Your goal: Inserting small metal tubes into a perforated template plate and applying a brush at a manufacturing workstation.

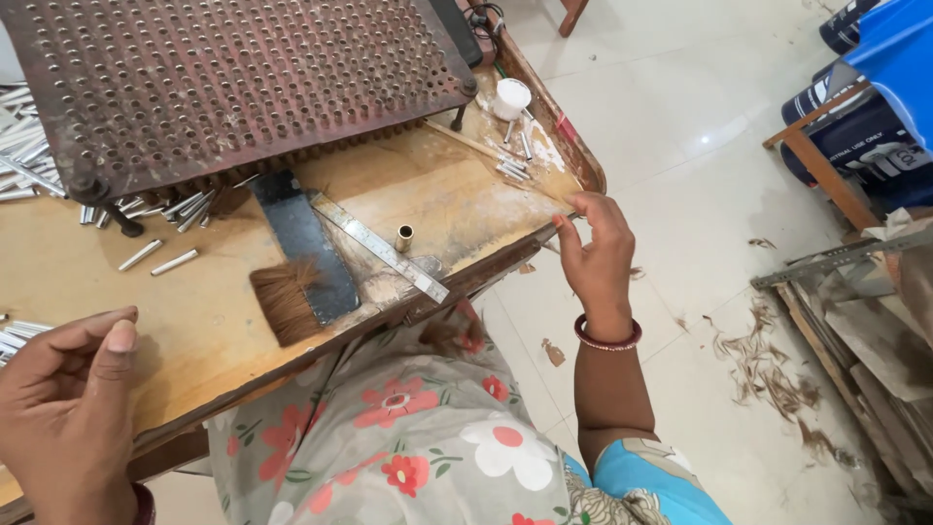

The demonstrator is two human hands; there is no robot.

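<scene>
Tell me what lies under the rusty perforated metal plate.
Under the rusty perforated metal plate, small silver metal tubes poke out along its front edge on the wooden tray. Anything farther beneath is covered.

Wooden work table (224, 331) carrying perforated metal plate (233, 83), brush (296, 258), steel ruler (379, 248), brass tube (403, 236), white cap (511, 97), scattered metal tubes (160, 258).
</scene>
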